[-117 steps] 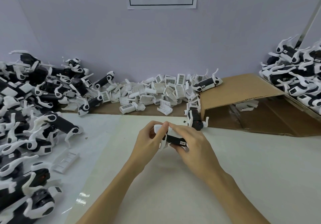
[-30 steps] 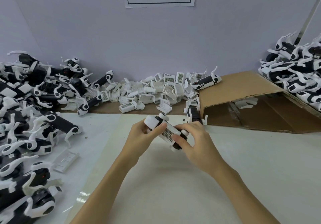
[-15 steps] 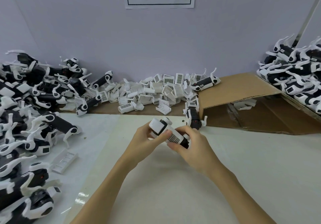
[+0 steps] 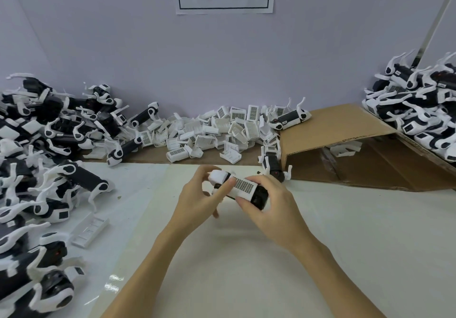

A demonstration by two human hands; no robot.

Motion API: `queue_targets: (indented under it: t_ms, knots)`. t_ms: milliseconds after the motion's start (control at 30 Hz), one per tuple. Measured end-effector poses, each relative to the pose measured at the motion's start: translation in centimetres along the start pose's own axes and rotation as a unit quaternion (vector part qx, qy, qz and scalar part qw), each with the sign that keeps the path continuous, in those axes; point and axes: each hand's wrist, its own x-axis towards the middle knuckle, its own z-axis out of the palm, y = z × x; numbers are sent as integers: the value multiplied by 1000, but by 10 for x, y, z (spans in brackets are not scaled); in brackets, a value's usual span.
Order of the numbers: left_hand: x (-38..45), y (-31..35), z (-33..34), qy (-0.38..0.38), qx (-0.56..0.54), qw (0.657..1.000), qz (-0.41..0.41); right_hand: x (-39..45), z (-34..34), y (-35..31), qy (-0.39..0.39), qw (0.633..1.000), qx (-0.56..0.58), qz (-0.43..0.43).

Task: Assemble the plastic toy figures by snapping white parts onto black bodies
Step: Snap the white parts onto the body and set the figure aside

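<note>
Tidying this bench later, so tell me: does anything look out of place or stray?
One white cover part lies alone on the table's left side, apart from the heap of white parts by the wall. One toy figure stands by itself against the cardboard edge, away from both piles. Otherwise nothing looks damaged or spilled.

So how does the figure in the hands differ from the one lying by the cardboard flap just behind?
The held figure is off the table, gripped by the left hand and right hand; the figure by the flap lies on the table untouched. The held one shows a white barcoded panel on top; the other shows mostly black body with white legs sticking out. Both are black-and-white plastic.
</note>
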Motion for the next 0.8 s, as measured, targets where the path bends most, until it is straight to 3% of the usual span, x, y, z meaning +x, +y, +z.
queue_targets:
  t_ms: [67, 233, 367, 433, 567, 667, 800]
  knots:
    - [2, 1, -3, 32, -5, 999, 14, 0, -3, 1, -26, 995, 79, 53]
    - [4, 6, -15, 14, -2, 1000, 12, 2, -7, 1, -33, 970, 208, 119]
    - [0, 10, -18, -111, -30, 993, -31, 5, -7, -3, -60, 943, 277, 173]
    - [-2, 13, -15, -136, -79, 987, -42, 3, -5, -4, -66, 942, 280, 173]
    - [-1, 11, -5, -78, -75, 993, -51, -3, 3, 0, -26, 999, 22, 21]
    - [-3, 5, 3, -75, -69, 993, -51, -4, 10, -2, 11, 989, -143, -28]
    - [-3, 6, 8, -60, -97, 992, -48, 0, 5, -2, 54, 976, -203, -47]
